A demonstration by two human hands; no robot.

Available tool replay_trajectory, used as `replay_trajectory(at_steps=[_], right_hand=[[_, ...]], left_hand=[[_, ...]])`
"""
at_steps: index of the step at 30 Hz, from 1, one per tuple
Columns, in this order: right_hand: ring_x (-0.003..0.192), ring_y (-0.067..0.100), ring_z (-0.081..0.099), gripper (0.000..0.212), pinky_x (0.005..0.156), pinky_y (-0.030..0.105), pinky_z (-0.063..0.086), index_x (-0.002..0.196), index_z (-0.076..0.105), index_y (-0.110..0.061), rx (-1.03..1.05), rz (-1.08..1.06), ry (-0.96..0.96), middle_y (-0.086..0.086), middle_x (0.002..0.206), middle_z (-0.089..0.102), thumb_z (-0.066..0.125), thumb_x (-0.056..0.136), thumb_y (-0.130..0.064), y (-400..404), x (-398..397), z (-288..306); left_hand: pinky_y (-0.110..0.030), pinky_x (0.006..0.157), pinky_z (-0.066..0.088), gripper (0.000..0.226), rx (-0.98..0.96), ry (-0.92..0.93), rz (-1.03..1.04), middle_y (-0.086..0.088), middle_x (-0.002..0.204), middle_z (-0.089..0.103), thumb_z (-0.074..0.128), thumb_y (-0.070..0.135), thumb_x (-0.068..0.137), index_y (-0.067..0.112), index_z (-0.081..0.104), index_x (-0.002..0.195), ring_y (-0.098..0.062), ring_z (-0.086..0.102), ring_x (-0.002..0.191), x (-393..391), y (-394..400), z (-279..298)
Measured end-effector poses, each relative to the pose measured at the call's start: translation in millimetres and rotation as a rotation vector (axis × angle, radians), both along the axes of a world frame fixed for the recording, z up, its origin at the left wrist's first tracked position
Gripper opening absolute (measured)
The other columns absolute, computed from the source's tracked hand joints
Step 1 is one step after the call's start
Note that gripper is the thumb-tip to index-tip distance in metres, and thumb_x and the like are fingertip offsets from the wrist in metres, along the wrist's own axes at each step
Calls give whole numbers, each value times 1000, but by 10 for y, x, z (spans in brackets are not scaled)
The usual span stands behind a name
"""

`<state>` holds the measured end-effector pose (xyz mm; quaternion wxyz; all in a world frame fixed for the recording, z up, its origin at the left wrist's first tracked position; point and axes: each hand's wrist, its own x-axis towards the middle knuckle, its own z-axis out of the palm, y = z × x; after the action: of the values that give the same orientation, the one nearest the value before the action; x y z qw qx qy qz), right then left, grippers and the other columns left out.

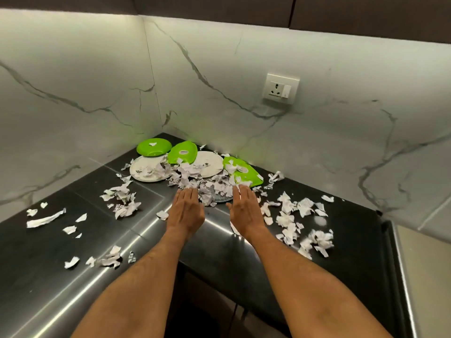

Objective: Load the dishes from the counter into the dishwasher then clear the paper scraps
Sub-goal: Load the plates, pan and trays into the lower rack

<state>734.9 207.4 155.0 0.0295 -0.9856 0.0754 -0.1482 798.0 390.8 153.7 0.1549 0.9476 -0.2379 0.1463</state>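
Three green dishes sit upside down in the counter's corner: one round (153, 147), one tilted (182, 151), one at the right (246, 174). Two white plates (146, 169) (208, 163) lie among them. A heap of torn paper scraps (195, 181) covers the dishes' front edges and a partly hidden plate (222, 197). My left hand (186, 208) and my right hand (244, 206) stretch forward with straight fingers, one on each side of the heap's near end. Their fingertips reach the scraps. Neither hand holds anything.
More scraps lie scattered over the black counter (73, 186), to the left (45, 220) and right (299, 215). Marble walls close the corner behind. A wall socket (280, 88) is above the counter. The counter's steel front edge (102, 272) runs diagonally below my arms.
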Motion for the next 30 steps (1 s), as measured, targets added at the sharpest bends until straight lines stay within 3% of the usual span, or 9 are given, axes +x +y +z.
replay_trajectory(at_steps=[5,10,17,23,27,30], right_hand=[[121,33,52,51,109,43,43,136,51,0,27,61,62,19,130,57,60,97,-31,-196,560,-188],[113,31,52,30,99,40,43,119,60,-4,185,26,181,16,119,59,47,106,-28,-289,772,-466],[110,35,62,29,92,40,51,111,70,1,341,-179,294,20,113,67,47,100,-12,-329,1038,-513],[103,35,63,19,74,39,52,102,69,-1,598,-446,195,17,104,67,54,91,-6,-275,1240,-524],[94,36,63,8,74,38,53,89,68,-5,865,-645,51,16,96,69,62,85,-8,-256,1348,-469],[100,39,66,21,79,36,50,101,72,0,1102,-817,-55,17,105,73,66,84,-12,-259,1454,-397]], left_hand=[[-44,120,30,51,63,92,68,-13,131,61,59,26,91,4,52,136,-28,54,124,324,-201,-239],[-42,118,32,39,114,221,117,-12,128,61,49,23,97,6,54,132,-26,54,123,565,-322,-445],[-41,88,45,16,35,358,209,-15,104,65,47,10,92,6,59,102,-32,60,98,1016,-388,-470],[-40,79,50,16,-153,601,305,-20,105,67,49,6,88,0,63,95,-35,62,96,1364,-435,-426],[-35,69,46,8,-316,699,360,-14,97,63,53,7,89,3,59,91,-28,56,86,1527,-476,-399],[-33,66,39,8,-416,727,383,-11,88,59,53,8,90,4,56,84,-27,54,82,1591,-501,-379]])
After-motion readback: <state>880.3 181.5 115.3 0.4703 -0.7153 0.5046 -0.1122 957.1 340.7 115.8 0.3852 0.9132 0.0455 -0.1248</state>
